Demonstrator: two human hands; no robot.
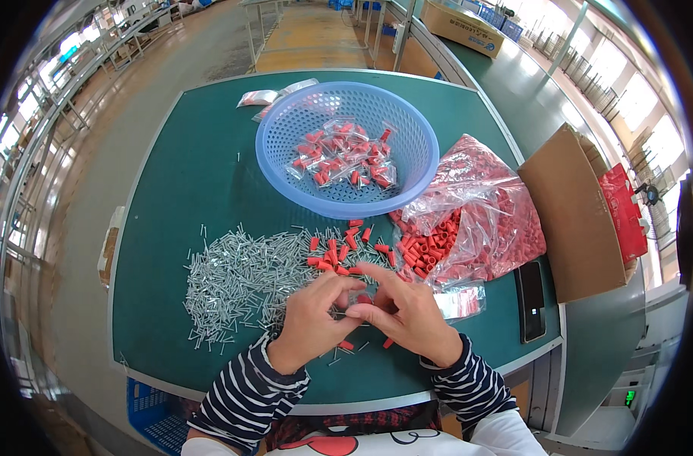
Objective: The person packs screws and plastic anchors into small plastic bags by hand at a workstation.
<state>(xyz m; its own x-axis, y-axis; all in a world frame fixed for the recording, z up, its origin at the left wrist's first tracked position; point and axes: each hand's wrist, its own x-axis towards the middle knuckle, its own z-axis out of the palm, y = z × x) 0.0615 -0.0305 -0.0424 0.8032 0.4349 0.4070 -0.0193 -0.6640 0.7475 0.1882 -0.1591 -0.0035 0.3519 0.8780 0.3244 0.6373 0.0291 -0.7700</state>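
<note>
Bright workshop floor wraps around a green worktop, and all the action is toward its near edge! Left hand and right hand meet at the fingertips, both grips pinched on what appears to be a small clear bag with something red showing; fingers hide the rest, so whether it is sealed cannot be told. By the look of it, this is the filling or closing step of a bagging job, and the next move calls for a firm pinch at the bag's mouth so nothing spills.

Now the count! Two hands, one bag between them. One blue basket toward the far edge, its filled packets heaped too thickly to number. Toward the left edge, one sprawl of silver screws, far past counting. Loose red sleeves: more than ten clustered at the screws' right side, plus two strays closer to the near edge. One large clear sack of red sleeves toward the right edge, contents uncountable. One clear packet on its near side, one dark phone by the near right corner, one open carton at the right edge
</note>
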